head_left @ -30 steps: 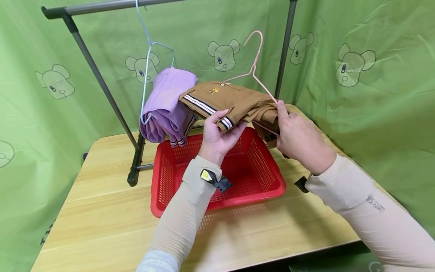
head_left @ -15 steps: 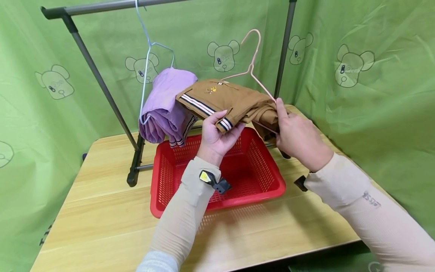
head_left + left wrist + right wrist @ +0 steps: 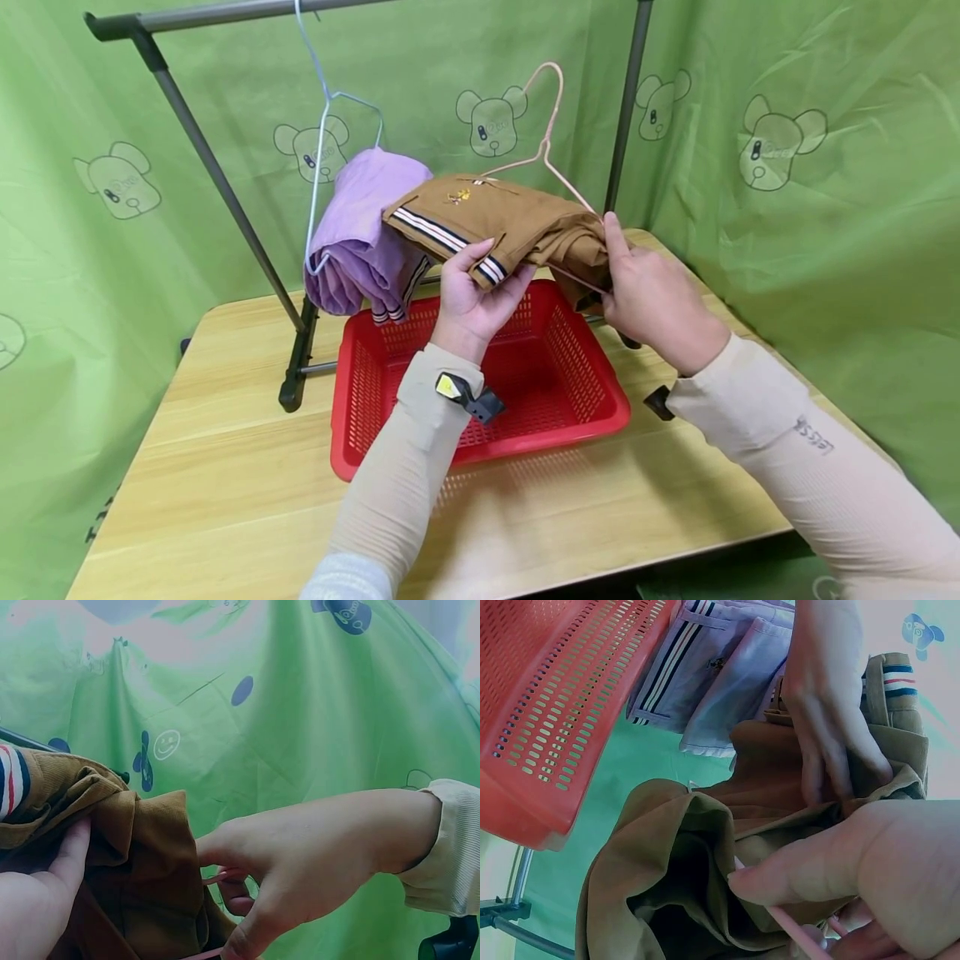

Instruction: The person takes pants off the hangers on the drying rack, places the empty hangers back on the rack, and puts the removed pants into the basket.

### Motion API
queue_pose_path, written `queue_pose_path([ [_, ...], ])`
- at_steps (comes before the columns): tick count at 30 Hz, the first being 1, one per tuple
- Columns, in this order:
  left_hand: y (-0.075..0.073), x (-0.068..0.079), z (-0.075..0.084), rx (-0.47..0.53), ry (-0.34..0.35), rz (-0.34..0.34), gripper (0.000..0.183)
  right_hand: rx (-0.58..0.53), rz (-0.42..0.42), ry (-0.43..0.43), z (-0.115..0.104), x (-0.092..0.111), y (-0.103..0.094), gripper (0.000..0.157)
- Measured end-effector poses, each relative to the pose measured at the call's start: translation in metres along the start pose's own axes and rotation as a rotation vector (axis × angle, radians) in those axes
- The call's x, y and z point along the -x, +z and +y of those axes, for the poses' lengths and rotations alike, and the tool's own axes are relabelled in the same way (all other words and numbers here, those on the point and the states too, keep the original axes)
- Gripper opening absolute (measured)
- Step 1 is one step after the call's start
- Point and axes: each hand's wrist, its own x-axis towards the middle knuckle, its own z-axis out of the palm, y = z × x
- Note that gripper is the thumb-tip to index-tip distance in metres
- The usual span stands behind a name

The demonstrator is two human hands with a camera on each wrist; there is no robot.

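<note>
Brown pants [image 3: 517, 217] with a striped edge and a small yellow motif lie folded over the lower bar of a pink hanger [image 3: 546, 150]. My left hand [image 3: 474, 304] holds them near the striped edge, thumb on top and fingers underneath. At the hanger's right corner, my right hand [image 3: 660, 304] grips the wire, the index finger lying along it. The right wrist view shows that thumb pressing the pink wire [image 3: 791, 930] beside the brown cloth [image 3: 660, 832]. In the left wrist view, the left fingers [image 3: 71, 855] are partly hidden by the folds.
Purple pants [image 3: 375, 200] hang on a blue hanger [image 3: 322, 142] from the grey rack [image 3: 217, 171], just left of the brown pants. A red basket [image 3: 480, 458] stands below the hands on the wooden table [image 3: 202, 442]. Green curtains [image 3: 795, 250] surround the table.
Both hands have moved slightly left and a little up with the brown pants and pink hanger. Both holds look the same.
</note>
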Motion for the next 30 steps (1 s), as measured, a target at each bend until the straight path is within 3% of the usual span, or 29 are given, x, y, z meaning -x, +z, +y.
queue_pose_path([
  [10, 0.001, -0.002, 0.004, 0.013, 0.011, -0.047, 0.064, -0.003, -0.054, 0.011, 0.005, -0.001, 0.001, 0.093],
  [20, 0.000, 0.001, 0.006, 0.022, 0.034, -0.036, 0.062, 0.003, -0.099, 0.039, 0.015, -0.001, 0.007, 0.094],
  [30, 0.000, 0.004, 0.005, 0.018, 0.007, -0.062, 0.062, -0.016, -0.112, 0.074, 0.022, -0.002, 0.013, 0.096],
])
